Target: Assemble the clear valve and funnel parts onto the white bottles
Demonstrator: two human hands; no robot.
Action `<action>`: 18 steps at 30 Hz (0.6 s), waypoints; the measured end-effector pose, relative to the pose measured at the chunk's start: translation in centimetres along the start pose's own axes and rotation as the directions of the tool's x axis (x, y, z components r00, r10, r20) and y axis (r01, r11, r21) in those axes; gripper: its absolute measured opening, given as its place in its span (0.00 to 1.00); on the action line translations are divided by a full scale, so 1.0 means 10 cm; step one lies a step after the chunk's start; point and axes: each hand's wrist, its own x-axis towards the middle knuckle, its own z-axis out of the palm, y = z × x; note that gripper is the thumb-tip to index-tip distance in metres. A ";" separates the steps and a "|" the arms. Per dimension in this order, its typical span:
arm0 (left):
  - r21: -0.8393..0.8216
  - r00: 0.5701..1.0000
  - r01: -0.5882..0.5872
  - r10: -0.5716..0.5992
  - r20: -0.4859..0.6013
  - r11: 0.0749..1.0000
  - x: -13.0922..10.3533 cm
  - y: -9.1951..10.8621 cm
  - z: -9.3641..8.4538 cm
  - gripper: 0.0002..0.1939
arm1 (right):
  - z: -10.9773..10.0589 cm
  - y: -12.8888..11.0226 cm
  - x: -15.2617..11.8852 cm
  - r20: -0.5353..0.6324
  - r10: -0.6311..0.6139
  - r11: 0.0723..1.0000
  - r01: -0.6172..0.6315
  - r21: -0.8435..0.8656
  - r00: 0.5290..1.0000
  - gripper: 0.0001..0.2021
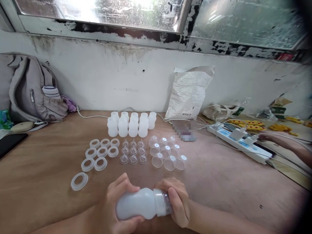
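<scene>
A white bottle (136, 204) lies sideways between my hands, low in the head view. My left hand (122, 203) is wrapped round its base end. My right hand (177, 201) closes round the clear cap (165, 202) at the other end, beside a translucent collar (159, 202). Beyond my hands stand several white bottles (133, 126). Several translucent rings (102, 151) lie to the left, one of them (79, 181) nearer to me. Several clear nipple-shaped pieces (133, 151) form rows in the middle, with several clear caps (170, 162) on the right.
A power strip (253, 150) with chargers and cables lies at the right, near another person's hand (280, 138). A silver package (188, 94) leans on the wall. At the left are a grey backpack (31, 87) and a black phone (12, 143). Yellow items (248, 125) lie far right.
</scene>
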 end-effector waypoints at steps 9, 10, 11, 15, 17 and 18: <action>-0.031 0.983 -0.169 0.171 0.063 0.985 0.16 0.06 -0.07 0.23 | -0.10 0.00 0.06 0.064 0.072 0.997 -0.073 0.001 0.995 0.22; -0.015 0.989 -0.115 0.116 0.093 0.993 0.21 0.08 -0.10 0.22 | -0.11 0.03 0.09 0.059 0.088 0.996 -0.089 0.000 0.994 0.21; 0.009 0.989 -0.061 0.059 0.134 0.998 0.26 0.12 -0.13 0.20 | -0.13 0.05 0.12 0.050 0.105 0.994 -0.106 -0.001 0.993 0.20; 0.183 0.932 0.025 -0.089 0.351 0.983 0.43 0.25 -0.27 0.21 | -0.17 0.08 0.22 0.024 0.153 0.988 -0.152 -0.035 0.988 0.11; 0.243 0.915 0.018 -0.114 0.388 0.970 0.50 0.28 -0.33 0.20 | -0.17 0.05 0.24 0.048 0.141 0.990 -0.142 0.007 0.989 0.13; 0.250 0.919 0.023 -0.119 0.377 0.968 0.52 0.27 -0.37 0.19 | -0.16 0.04 0.24 0.057 0.132 0.990 -0.135 0.052 0.990 0.15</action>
